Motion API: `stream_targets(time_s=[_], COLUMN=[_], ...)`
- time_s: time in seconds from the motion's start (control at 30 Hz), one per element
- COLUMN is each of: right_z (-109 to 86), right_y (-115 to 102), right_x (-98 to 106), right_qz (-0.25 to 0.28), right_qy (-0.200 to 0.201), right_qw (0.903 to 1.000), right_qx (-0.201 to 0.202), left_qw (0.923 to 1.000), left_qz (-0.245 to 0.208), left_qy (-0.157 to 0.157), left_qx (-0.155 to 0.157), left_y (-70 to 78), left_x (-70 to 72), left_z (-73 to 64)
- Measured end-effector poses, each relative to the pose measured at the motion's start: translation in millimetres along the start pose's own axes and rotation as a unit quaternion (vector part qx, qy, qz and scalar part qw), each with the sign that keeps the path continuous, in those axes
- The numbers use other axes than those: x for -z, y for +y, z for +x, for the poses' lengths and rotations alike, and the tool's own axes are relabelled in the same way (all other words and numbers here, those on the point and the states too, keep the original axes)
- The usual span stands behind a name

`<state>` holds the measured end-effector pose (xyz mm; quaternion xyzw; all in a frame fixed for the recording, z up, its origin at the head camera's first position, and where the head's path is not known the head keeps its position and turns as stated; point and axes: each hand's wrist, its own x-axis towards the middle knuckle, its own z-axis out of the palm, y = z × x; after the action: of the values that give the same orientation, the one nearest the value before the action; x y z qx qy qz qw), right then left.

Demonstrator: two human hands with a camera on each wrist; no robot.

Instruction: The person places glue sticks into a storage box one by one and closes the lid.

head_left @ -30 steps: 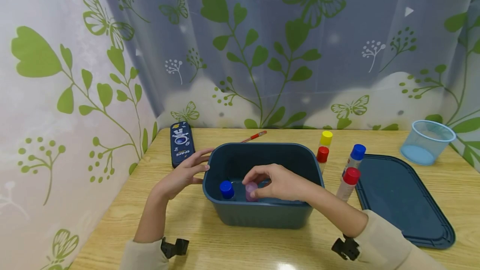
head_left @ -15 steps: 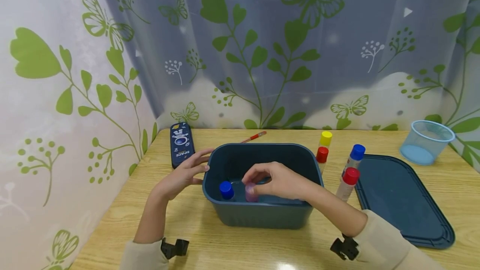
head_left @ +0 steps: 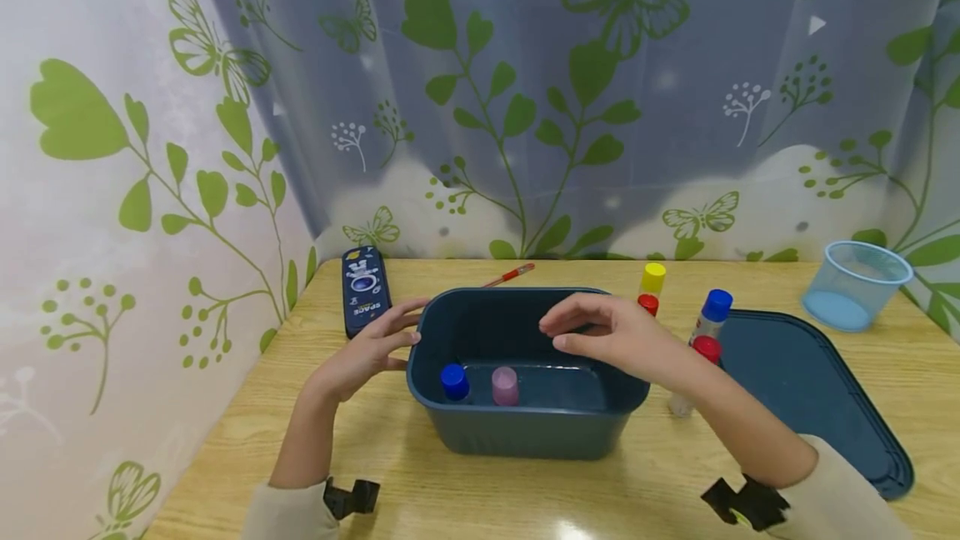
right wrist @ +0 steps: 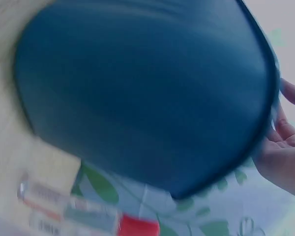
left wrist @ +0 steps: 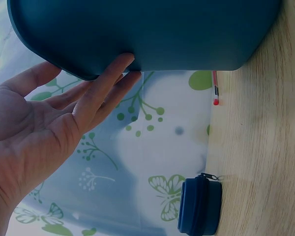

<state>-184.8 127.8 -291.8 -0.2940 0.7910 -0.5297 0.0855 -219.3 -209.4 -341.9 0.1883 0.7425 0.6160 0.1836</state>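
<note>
Head view: the right hand (head_left: 611, 336) hangs above the right end of the dark bin (head_left: 525, 433), its fingers relaxed and holding nothing. Below and to the left of those fingers, inside the bin, the pink tube (head_left: 506, 387) stands apparently upright; beyond it, nearer the left fingers, is a blue-capped stick (head_left: 453, 381). The left hand (head_left: 367, 357) rests at the bin's other end, fingers fairly straight against it. Right of the right fingers stands a blue-capped glue stick (head_left: 717, 305). The tube looks light and rigid, perhaps slightly slippery; a pinch round its top from above should suit it. The bin seems stiff, thin-walled plastic, best held by the rim at both ends. Half a second earlier the right fingers were around the tube; now they are up and to the right, with the tube left in the bin. The left hand has hardly moved.

Left wrist view: the fingertips touch the bin's outer wall and the thumb lies by the rim, gripping nothing firmly. A pencil case (left wrist: 201, 206) lies apart from these fingers.

Right wrist view: motion blurs everything; the fingers show past the rim, and a red-capped glue stick (right wrist: 91, 216) lies outside the bin, away from them.
</note>
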Motion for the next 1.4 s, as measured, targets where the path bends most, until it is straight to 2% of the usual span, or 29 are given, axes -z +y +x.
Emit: stream_targets(time_s=[0.13, 0.3, 0.4, 0.53, 0.63, 0.87, 0.97, 1.4], right_z=[-19.6, -45.1, -58.6, -72.7, -79.8, -91.6, -93.6, -96.9], right_y=[-3, 1, 11, 28, 42, 66, 72, 84], right_x=[21, 45, 59, 74, 81, 83, 80, 66], right_qz=[-0.031, -0.074, -0.116, -0.178, -0.198, -0.218, -0.218, -0.209], right_qy=[0.044, 0.091, 0.115, 0.147, 0.153, 0.136, 0.134, 0.170], right_qw=[0.9983, 0.9918, 0.9845, 0.9698, 0.9650, 0.9605, 0.9606, 0.9571], right_qx=[-0.022, -0.051, -0.065, -0.079, -0.078, -0.108, -0.109, -0.107], left_qw=[1.0000, 1.0000, 1.0000, 1.0000, 1.0000, 1.0000, 1.0000, 1.0000], left_qz=[0.000, -0.001, 0.000, 0.000, -0.001, -0.004, -0.005, 0.001], left_qy=[0.000, 0.000, 0.001, 0.000, 0.000, -0.005, -0.006, -0.001], left_qx=[0.000, 0.003, 0.003, 0.003, 0.004, 0.002, 0.000, 0.000], left_y=[-0.2, -0.6, -0.6, 0.4, 1.4, 2.3, 1.6, 0.1], left_x=[0.0, -0.1, 0.0, 0.4, 0.6, -0.4, -0.7, -0.4], left_z=[0.1, 0.2, 0.2, -0.5, -1.4, -1.4, -1.0, -0.8])
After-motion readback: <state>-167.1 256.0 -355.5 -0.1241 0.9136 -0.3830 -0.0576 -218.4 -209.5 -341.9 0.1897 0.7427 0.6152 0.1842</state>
